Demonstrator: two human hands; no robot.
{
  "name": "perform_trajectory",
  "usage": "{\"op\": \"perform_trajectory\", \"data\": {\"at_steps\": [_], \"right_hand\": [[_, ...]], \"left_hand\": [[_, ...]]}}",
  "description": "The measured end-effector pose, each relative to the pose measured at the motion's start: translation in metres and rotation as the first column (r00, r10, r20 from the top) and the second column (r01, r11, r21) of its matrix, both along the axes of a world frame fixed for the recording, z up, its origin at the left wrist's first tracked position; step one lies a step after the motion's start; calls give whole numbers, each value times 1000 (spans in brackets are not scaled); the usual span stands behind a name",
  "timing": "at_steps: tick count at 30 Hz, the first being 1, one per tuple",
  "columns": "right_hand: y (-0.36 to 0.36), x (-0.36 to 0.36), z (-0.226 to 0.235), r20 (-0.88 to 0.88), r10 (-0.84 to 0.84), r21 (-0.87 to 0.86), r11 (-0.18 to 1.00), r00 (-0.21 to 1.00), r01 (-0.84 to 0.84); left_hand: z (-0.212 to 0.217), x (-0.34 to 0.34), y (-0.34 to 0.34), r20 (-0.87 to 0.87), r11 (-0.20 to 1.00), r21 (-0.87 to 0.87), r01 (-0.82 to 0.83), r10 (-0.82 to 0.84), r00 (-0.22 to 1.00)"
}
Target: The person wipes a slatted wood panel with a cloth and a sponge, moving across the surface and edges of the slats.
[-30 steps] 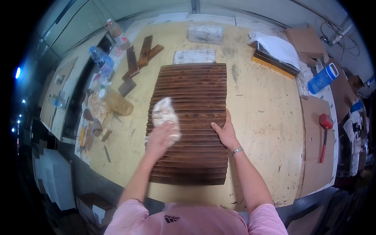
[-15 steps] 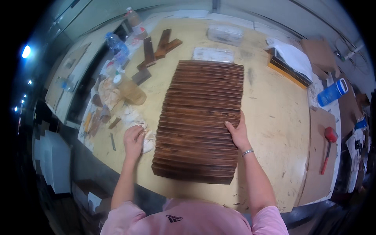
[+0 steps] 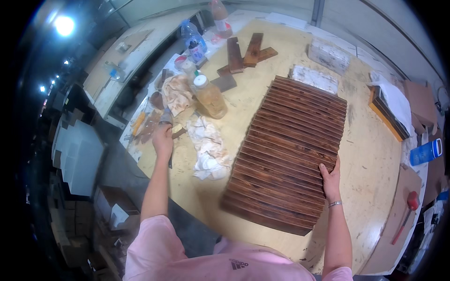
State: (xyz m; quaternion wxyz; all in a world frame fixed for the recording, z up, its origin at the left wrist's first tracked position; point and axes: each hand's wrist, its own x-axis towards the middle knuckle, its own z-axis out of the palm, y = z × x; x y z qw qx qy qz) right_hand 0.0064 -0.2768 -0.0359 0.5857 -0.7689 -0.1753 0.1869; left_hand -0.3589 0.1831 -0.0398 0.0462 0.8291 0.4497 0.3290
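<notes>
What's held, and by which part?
Right hand: ridged wooden panel, by its right edge, thumb on top. Left hand: at a greyish item; can't tell whether it's gripped.

Cloth left; panel right

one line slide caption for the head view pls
Right hand holding the edge of a ribbed wooden panel, left hand out to the left of a crumpled white cloth.

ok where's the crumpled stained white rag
The crumpled stained white rag lies just left of centre in the head view, between the dark ridged wooden panel and the person's left hand.
</notes>
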Motion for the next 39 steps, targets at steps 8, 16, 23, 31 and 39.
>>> {"op": "perform_trajectory", "data": {"at_steps": [8, 16, 23, 31, 39], "right_hand": [[-2, 6, -12, -82, 29, 93, 995, 996, -21], [-2, 5, -14, -110, 34, 191, 982, 993, -13], [-2, 6, -7, -100, 29, 143, 990, 995, -14], [-4, 11, -22, -60, 36, 132, 991, 998, -28], [-5, 11, -32, 28, 11, 57, 998, 1000, -12]], "left_hand": [[-13, 3, -3, -279, 1000, 18, 15, -9, 960], [17, 48, -50, 34, 957, -284, 57, -49, 998], [74, 189, -197, 30, 685, -65, 725, -725, 688], [50, 265, -277, 15, 466, -65, 883, -884, 467], [60, 200, -201, -94, 736, -160, 657, -674, 733]]}}
